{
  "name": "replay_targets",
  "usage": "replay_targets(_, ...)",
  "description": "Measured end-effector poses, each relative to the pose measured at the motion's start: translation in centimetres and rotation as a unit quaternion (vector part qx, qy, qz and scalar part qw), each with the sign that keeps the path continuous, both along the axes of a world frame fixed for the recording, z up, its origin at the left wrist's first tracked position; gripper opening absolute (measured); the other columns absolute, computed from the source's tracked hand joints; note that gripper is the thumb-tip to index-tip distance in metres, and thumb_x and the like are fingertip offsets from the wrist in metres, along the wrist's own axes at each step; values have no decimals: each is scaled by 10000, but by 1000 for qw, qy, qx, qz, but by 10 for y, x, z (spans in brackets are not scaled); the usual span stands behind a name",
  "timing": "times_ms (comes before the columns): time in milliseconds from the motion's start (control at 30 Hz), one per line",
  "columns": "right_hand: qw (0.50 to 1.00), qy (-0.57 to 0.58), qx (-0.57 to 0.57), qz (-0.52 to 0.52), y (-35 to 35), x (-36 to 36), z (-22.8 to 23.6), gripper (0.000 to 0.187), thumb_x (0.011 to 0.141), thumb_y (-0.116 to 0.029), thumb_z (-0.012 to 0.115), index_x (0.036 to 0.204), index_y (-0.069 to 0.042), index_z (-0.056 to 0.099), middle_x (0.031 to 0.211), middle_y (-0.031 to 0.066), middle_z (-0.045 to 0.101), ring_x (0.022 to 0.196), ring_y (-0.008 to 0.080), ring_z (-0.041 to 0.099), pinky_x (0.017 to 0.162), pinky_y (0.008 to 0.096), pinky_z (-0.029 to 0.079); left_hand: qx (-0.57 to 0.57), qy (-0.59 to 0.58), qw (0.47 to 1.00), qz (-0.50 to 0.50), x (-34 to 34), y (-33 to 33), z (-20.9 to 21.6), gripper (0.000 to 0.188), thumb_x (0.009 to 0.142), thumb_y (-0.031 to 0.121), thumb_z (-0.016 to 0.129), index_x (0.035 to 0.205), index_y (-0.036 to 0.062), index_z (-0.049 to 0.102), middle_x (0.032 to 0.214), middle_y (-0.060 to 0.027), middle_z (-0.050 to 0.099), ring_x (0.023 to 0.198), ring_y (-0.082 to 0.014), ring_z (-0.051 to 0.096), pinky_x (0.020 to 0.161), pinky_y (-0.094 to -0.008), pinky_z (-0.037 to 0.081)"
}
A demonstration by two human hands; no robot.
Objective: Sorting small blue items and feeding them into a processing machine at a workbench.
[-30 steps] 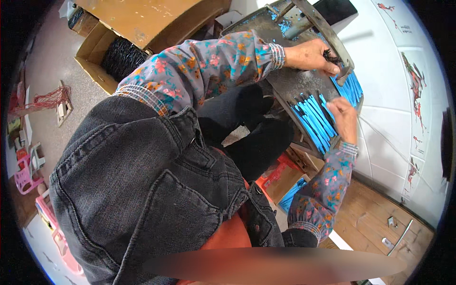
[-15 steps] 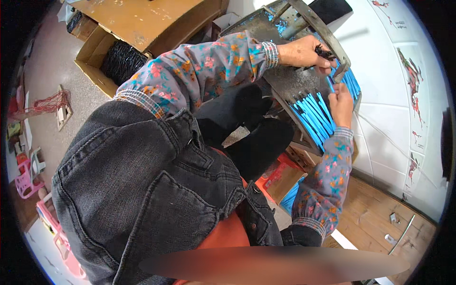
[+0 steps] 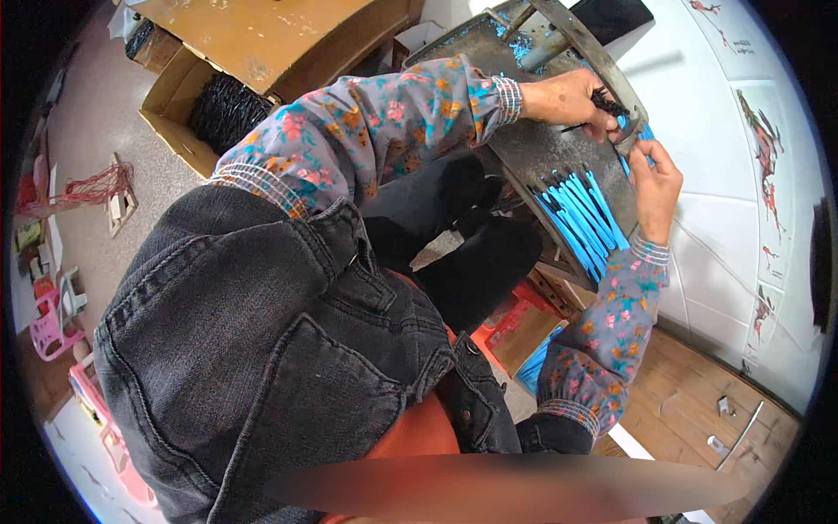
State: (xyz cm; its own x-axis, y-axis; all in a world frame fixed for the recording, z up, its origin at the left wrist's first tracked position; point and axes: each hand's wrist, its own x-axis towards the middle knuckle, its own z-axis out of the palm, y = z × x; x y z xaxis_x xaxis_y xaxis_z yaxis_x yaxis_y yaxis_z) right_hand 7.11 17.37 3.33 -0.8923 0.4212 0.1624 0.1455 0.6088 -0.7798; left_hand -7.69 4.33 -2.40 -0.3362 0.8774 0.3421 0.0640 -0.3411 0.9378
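My left hand [image 3: 567, 98] is closed around a bunch of short thin black pieces [image 3: 608, 101] above a worn metal work surface [image 3: 546, 148]. My right hand [image 3: 656, 185] is just beyond it, thumb and fingers pinched together beside a curved metal part [image 3: 629, 131]. What sits in that pinch, if anything, is hidden. Slim blue tubes [image 3: 647, 131] show behind the metal part, between the two hands. On the near side of the surface lies a row of blue tubes [image 3: 578, 214] with black ends, left of my right wrist.
A metal bar [image 3: 580, 44] crosses the machine, with blue scraps [image 3: 521, 48] beneath. A cardboard box [image 3: 166, 109] of black strands stands by a brown table [image 3: 253, 39]. Below the surface, another box [image 3: 530, 345] holds blue tubes. A white wall [image 3: 711, 227] borders the right side.
My right hand has moved right and slightly up, away from the row of blue tubes. My left hand has shifted slightly right, still holding the black pieces.
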Motion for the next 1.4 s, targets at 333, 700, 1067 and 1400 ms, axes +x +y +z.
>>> replay_targets(333,955,-78,288,7,29,8,-31,268,764,-126,641,983,29,626,917,154,625,863,288,584,746,339,447,-29,11,999,42,1,-5,-9,221,859,212,608,965,23,652,830,-41,669,783,-92,621,742,-240,506)
replay_targets(700,993,88,60,-43,5,14,-24,121,793,-67,607,875,21,594,700,37,577,553,141,494,503,281,400,7,-21,999,44,2,-6,-2,133,857,120,597,914,9,643,818,-25,661,753,-72,592,719,-233,482)
replay_targets(1067,983,62,169,38,-4,-1,-2,94,820,-45,580,768,31,599,657,-20,542,596,68,470,541,212,376,14,-79,996,29,5,-4,-1,127,853,106,600,874,-12,643,796,-51,660,722,-97,605,692,-249,504)
replay_targets(1400,954,-43,284,87,23,32,-39,107,760,-71,650,809,24,647,753,76,613,695,161,558,645,279,432,-21,-6,998,52,3,-5,-2,183,870,160,588,910,-7,652,811,-57,667,733,-98,619,691,-248,517)
